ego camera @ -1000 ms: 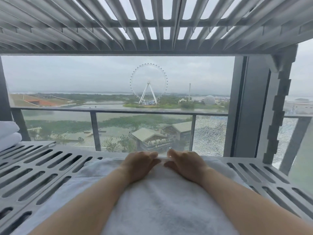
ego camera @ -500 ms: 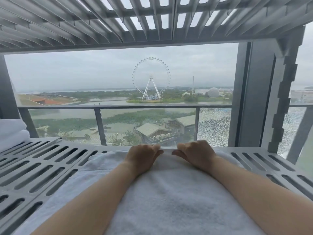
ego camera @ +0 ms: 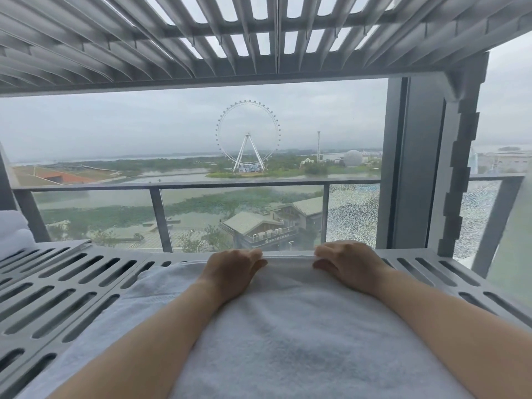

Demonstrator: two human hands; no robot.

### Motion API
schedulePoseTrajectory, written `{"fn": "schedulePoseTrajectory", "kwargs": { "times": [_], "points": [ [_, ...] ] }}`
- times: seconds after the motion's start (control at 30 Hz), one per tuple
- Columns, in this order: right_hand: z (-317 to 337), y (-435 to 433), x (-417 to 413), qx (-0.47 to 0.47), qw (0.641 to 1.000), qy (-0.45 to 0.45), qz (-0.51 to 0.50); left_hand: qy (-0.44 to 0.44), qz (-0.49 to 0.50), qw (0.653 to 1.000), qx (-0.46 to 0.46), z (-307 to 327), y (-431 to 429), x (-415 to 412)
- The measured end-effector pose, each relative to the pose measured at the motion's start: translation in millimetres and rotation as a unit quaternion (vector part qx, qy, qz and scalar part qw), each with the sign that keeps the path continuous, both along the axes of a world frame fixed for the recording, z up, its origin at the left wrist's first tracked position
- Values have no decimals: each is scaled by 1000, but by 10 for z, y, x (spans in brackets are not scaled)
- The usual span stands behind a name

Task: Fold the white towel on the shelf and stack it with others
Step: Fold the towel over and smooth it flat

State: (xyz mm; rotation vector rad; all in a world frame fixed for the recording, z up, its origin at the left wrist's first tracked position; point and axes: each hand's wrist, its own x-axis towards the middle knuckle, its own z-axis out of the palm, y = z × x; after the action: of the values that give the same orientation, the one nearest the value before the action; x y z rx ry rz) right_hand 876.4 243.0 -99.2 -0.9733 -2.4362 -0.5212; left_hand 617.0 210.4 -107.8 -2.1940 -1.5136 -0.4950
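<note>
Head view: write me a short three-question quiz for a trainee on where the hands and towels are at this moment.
1. True or false: the left hand and the right hand both grip the far edge of the white towel.
2. Where is the stack of folded towels? A. at the far left of the shelf; B. at the far right; C. under the white towel.
3. Fill in: the two hands are ___ (touching / apart).
Key: 1 true; 2 A; 3 apart.
</note>
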Motion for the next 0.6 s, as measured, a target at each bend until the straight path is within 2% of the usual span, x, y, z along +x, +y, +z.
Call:
{"fn": "schedulePoseTrajectory", "kwargs": {
  "times": [0.17,0.23,0.33,0.43,0.6],
  "points": [
    [-12,2,-57,7,999,-34,-12,-4,-20,1000,-14,24,17,-3],
    [-19,14,-56,13,999,-34,-21,-4,-44,998,-53,76,53,118],
    [-22,20,-52,15,999,-25,-32,-64,-55,991,-102,95,92,505],
    [-25,-23,-25,31,999,-3,-38,-93,-50,993,-56,15,100,697],
    [-18,-31,38,72,993,3,-98,-54,-44,997,29,-20,23,675]
  ]
}}
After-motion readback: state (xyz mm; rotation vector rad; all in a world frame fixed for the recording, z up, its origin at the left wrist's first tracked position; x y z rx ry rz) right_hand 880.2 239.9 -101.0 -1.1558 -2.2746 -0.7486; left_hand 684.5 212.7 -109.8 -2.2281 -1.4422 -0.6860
